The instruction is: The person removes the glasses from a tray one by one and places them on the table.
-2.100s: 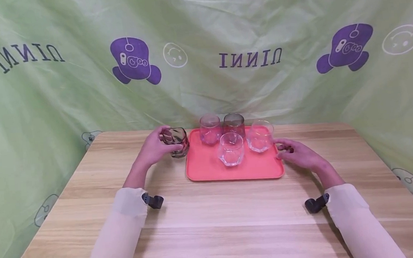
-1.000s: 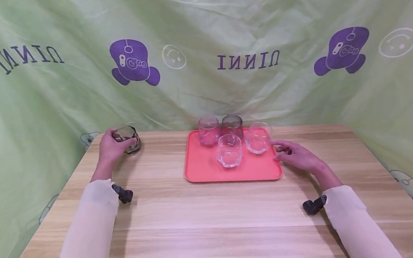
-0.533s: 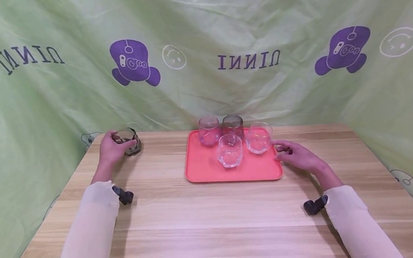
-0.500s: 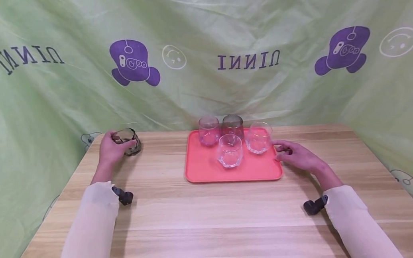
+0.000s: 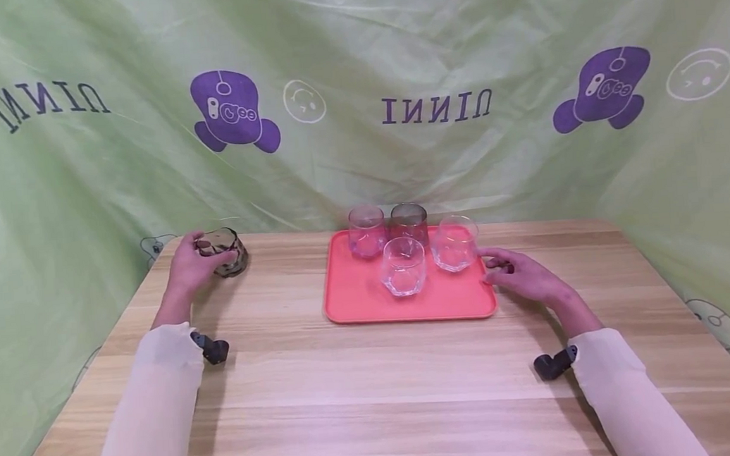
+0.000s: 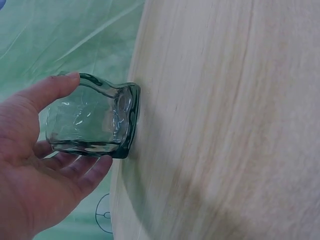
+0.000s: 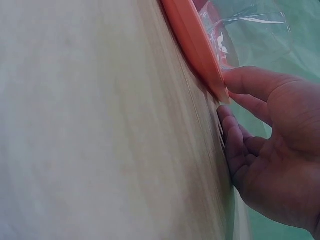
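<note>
My left hand [image 5: 192,263] is round a dark-tinted glass tumbler [image 5: 235,263] that stands upright near the table's far left corner. In the left wrist view, the thumb lies at the upper side of this wavy-walled tumbler [image 6: 100,117], with the fingers along the opposite side. My right hand [image 5: 527,275] rests by the right edge of a red tray [image 5: 357,303]. There the thumb touches the tray's rim [image 7: 192,42], and the other fingers lie loosely bent below it. On the tray stand a pinkish tumbler [image 5: 367,236], a dark tumbler [image 5: 409,218] and clear tumblers [image 5: 404,271].
The light wooden table [image 5: 364,390] spreads in front of the tray and between it and the left hand. A green printed cloth [image 5: 360,165] hangs close behind the table and along both sides. Each cuff carries a small black camera [image 5: 211,348].
My left hand has carried the dark tumbler left, from beside the tray to the far left corner. In the last half second it has shifted only slightly. The right hand has stayed by the tray.
</note>
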### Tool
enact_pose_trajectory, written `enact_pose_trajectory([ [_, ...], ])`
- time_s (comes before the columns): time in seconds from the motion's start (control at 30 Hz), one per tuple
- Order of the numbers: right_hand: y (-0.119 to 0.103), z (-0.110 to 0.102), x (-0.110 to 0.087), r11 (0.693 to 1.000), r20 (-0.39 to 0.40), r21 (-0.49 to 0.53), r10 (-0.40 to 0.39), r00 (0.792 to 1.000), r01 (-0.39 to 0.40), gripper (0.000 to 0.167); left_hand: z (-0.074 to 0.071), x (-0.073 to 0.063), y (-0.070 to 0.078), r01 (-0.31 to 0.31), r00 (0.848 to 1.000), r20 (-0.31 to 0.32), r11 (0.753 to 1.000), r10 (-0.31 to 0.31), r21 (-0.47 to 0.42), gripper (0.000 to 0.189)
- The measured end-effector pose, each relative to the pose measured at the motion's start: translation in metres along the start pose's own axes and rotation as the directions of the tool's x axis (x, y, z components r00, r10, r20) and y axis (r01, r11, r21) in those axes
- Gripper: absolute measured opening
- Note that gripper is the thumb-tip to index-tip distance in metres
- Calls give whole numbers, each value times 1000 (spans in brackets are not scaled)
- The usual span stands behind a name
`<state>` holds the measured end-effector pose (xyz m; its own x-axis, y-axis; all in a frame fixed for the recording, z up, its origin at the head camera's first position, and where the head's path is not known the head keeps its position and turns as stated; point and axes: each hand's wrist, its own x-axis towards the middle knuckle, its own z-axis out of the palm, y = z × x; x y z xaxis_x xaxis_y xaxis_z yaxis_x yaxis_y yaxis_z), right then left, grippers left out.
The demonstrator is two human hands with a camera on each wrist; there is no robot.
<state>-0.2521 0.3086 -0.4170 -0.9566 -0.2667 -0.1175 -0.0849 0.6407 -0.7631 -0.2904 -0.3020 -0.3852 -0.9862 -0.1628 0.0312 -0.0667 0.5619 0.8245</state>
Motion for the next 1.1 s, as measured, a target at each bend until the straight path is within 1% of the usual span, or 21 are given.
enact_pose_trajectory([
  [0.13,-1,0,-1,1000,-2,-3,8,1000,-8,57,-1,0,1,5,1000,10,1000,-5,10,104],
  [0.23,-3,1,-1,1000,2,-3,7,1000,-7,57,-1,0,2,-8,1000,-7,1000,8,14,107],
  [0.3,-4,1,-2,1000,-1,-4,6,1000,-6,56,0,-1,6,-23,999,-30,1000,23,17,110],
  [0.43,-5,1,-2,1000,-4,-9,1,1000,-2,56,4,-6,19,-56,995,-84,997,61,54,111],
  [0.5,-4,1,-2,1000,-5,-11,6,1000,-6,56,6,-9,29,-80,991,-105,994,88,76,108],
  [0.6,-3,1,-2,1000,-5,-18,11,1000,-11,57,11,-13,44,-135,981,-123,986,147,102,100],
  [0.7,-2,1,-1,1000,-6,-21,21,1000,-21,58,19,-17,57,-195,970,-121,974,209,112,88],
  [0.83,-2,1,-1,1000,-3,-16,19,1000,-19,59,31,-22,66,-260,956,-110,960,270,102,74],
  [0.9,-2,1,-1,1000,0,-6,11,1000,-11,59,39,-23,70,-277,953,-99,956,286,91,71],
  [1.0,-3,0,-1,1000,6,8,-1,1000,0,60,50,-25,76,-286,955,-71,957,289,49,72],
  [1.1,-4,0,-2,1000,7,17,1,1000,-2,60,61,-29,84,-295,955,-33,955,294,-21,74],
])
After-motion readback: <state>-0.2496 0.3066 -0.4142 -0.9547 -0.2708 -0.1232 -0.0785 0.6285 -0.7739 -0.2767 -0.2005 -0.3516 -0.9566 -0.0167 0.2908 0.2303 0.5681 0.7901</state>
